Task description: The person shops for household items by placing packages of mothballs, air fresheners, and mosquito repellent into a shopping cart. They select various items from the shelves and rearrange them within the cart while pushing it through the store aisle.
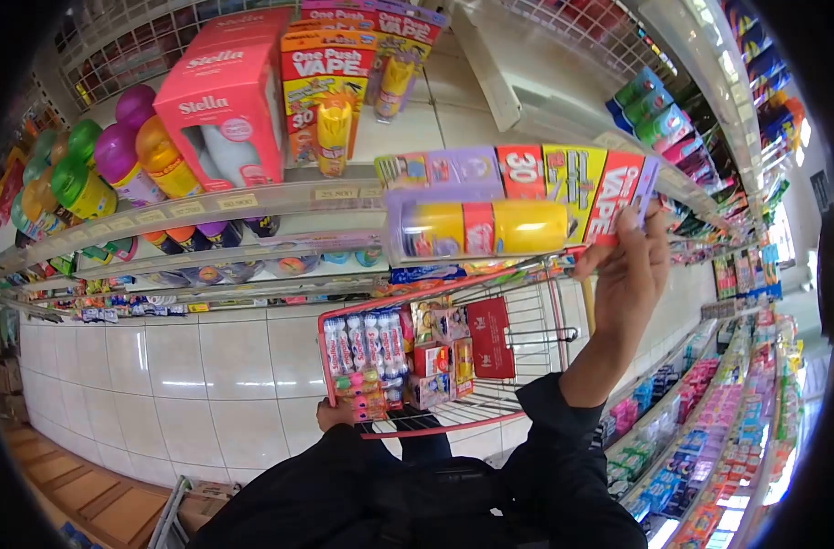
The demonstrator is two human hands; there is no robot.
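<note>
Black long sleeves, bare hands.

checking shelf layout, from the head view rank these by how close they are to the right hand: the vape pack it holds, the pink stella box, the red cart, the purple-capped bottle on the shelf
1. Vape pack: in the right hand, held sideways at the shelf edge.
2. Red cart: just below and left of that hand.
3. Pink Stella box: on the shelf, well to the left.
4. Purple-capped bottle: farther left on the same shelf.
</note>
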